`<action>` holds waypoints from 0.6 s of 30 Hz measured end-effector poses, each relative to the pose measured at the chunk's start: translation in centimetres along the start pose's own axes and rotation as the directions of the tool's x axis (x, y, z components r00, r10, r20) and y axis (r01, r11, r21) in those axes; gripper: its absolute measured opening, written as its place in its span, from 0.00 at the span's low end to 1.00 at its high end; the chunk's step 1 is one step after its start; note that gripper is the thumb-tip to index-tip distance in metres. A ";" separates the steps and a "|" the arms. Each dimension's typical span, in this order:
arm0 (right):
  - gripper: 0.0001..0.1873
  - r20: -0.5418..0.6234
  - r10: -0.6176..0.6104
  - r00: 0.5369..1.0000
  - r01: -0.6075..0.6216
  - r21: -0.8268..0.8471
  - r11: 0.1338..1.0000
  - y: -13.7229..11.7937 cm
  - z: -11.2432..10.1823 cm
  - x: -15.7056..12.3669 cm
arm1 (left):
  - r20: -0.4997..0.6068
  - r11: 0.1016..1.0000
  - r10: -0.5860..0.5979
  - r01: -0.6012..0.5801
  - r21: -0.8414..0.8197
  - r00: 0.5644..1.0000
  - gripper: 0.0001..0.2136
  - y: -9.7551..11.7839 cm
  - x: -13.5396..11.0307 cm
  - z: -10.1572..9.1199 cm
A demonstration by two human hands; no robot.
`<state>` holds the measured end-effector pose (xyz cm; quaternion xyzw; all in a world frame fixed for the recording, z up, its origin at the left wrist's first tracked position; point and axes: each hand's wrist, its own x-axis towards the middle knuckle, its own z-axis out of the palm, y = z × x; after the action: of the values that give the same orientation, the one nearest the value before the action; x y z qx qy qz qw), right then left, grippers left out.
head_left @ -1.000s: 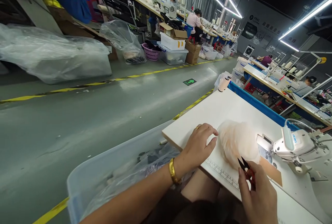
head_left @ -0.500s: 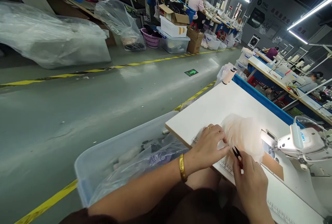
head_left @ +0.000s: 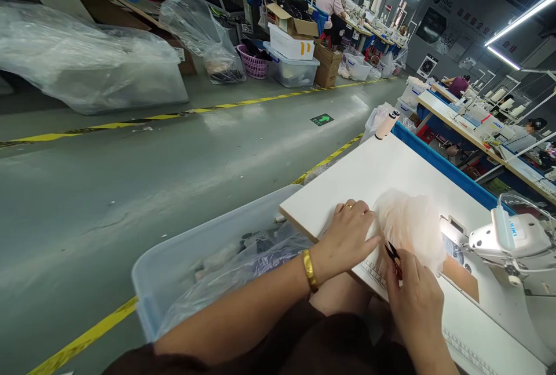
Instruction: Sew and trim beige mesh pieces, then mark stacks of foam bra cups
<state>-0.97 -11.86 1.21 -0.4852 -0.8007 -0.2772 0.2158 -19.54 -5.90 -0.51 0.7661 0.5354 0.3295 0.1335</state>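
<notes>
My right hand is closed around small dark-bladed thread snips, their tips at the near left edge of a sheer, pale peach piece of fabric. The fabric lies gathered in soft folds on the white sewing table. My left hand, with a ring and a gold bangle, pinches the left edge of the fabric just beside the blades. The fabric's right side reaches close to the sewing machine. What lies right between the blades is too small to make out.
A peach thread cone stands at the table's far corner. Below the left edge sits a translucent plastic bin with bagged material. A blue trough runs along the far side. People work at other machines beyond the aisle.
The right hand and snips have shifted slightly left and down, closer to the left hand. The left hand stays at the fabric's edge. The whole view has moved a little.
</notes>
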 end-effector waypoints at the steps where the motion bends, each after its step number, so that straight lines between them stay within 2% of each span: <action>1: 0.10 -0.004 0.002 1.000 -0.002 0.012 1.000 0.0 0.0 -0.2 | 0.025 0.999 0.015 -0.017 0.046 1.000 0.09 0.2 0.4 0.1; 5: 0.08 -0.017 0.001 1.000 -0.001 0.025 1.000 -0.1 0.1 -0.7 | 0.093 0.984 0.056 -0.071 0.163 0.994 0.04 0.8 1.7 0.7; 7: 0.08 -0.017 0.003 1.000 -0.002 0.035 0.999 -0.3 0.0 -0.5 | 0.107 0.982 0.077 -0.094 0.166 0.991 0.05 0.7 1.8 0.7; 12: 0.10 -0.050 -0.027 0.998 0.028 0.027 0.999 -0.8 0.1 0.7 | 0.053 0.999 0.035 -0.036 0.028 0.998 0.06 -0.2 0.6 0.5; 18: 0.15 -0.024 -0.049 0.998 0.047 -0.083 0.995 -1.4 1.6 2.3 | -0.003 0.996 -0.007 0.006 -0.085 1.000 0.06 -0.7 -0.3 0.2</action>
<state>-3.41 -9.82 1.11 -0.4707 -0.7972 -0.3215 0.1991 -19.95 -5.91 -1.18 0.7575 0.5235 0.3528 0.1664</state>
